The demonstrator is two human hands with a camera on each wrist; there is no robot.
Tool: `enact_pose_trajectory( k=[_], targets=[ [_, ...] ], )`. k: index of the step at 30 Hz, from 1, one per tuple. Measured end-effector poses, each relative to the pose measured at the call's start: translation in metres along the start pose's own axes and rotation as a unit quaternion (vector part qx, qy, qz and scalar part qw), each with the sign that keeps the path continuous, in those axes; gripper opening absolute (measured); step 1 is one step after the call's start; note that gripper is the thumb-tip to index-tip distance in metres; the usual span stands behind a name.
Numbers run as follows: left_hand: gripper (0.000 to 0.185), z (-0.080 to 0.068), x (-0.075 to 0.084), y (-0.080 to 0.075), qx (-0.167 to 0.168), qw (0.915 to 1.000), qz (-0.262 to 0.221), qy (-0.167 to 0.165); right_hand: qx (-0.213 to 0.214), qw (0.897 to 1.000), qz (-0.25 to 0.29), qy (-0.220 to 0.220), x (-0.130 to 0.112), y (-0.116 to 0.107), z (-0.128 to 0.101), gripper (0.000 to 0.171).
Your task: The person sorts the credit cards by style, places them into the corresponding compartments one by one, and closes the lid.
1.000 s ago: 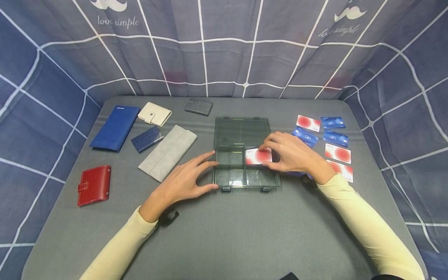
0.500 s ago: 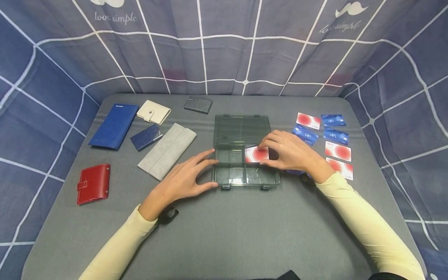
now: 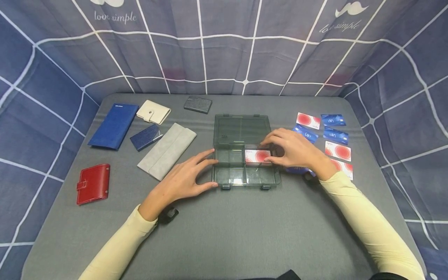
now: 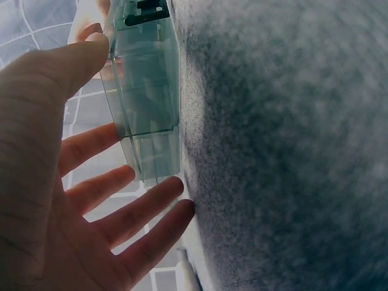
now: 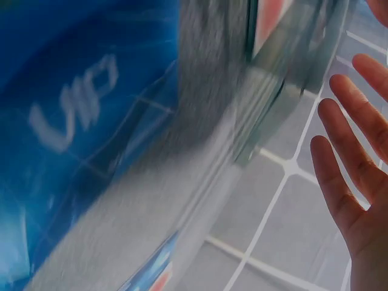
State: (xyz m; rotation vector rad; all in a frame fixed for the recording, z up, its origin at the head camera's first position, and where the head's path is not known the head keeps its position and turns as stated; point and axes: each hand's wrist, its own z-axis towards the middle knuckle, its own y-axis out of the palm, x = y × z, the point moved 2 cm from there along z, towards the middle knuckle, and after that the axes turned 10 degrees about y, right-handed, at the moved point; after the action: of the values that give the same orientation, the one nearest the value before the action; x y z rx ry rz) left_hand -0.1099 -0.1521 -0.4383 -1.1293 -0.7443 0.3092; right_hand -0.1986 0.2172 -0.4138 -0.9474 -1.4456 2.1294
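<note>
Pinching a red-and-white card (image 3: 258, 156) at its edge, the right hand (image 3: 297, 149) sets it in the clear box's (image 3: 245, 177) rear right compartment. Fingers straight, the left hand (image 3: 183, 181) steadies the box's left wall on the grey worktop (image 3: 224, 233); more cards (image 3: 337, 151) lie just right.

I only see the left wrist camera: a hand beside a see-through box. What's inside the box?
Observer: A red and white card lies in a back compartment of the clear box.
Operator: Who's touching it?
Observer: The right hand holds the card by its right end with its fingers.
Operator: Are there more cards?
Observer: Yes, red ones and blue ones lie on the table, right of the box.
Operator: And on the other side?
Observer: Wallets, among them a red wallet and a long blue wallet.
</note>
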Motion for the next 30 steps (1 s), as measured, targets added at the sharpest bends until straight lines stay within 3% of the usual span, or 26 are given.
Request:
enact_pose_trajectory(
  k=[8,13,30],
  targets=[
    [0.070,0.000,0.001,-0.001,0.001,1.0000,0.002,0.002,0.021,0.995,0.013,0.097,0.044,-0.022,-0.010,0.050],
    [0.070,0.000,0.001,-0.001,-0.001,1.0000,0.000,0.003,0.033,0.986,0.021,0.164,0.078,-0.036,-0.021,0.049],
    [0.071,-0.001,0.000,-0.001,0.004,1.0000,-0.003,0.006,-0.016,0.951,0.040,0.307,0.160,-0.050,-0.053,0.058]
  ],
)
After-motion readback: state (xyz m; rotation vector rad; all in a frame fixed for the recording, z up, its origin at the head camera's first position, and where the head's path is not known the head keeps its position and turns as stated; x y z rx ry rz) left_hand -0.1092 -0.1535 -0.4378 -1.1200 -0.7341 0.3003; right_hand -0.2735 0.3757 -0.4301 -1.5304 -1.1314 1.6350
